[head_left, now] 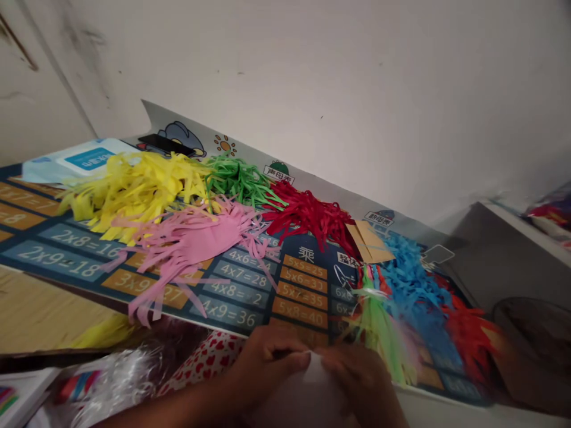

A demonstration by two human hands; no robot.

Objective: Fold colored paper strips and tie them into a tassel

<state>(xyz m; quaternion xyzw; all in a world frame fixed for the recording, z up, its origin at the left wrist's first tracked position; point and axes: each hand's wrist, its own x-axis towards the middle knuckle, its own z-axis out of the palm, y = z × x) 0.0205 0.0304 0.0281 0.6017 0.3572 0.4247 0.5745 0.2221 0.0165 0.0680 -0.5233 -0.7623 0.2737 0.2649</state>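
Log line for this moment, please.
left hand: pinching white sheet | right hand: gripping same sheet | ahead: pink fringe on printed chart

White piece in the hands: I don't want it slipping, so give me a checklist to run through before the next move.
1. Left hand at the white piece, fingers on its upper end: ok.
2. Right hand at it too: ok, close beside the left.
3. Grip firm enough: cannot tell; the pictures show contact, not pressure.
4. Whole white piece in view: not ok; its lower part is dim and blurred.
5. Printed sheet lying flat throughout: not ok; its far edge rises along the wall.
6. Pink strips clear of the yellow strips: not ok; they overlap.
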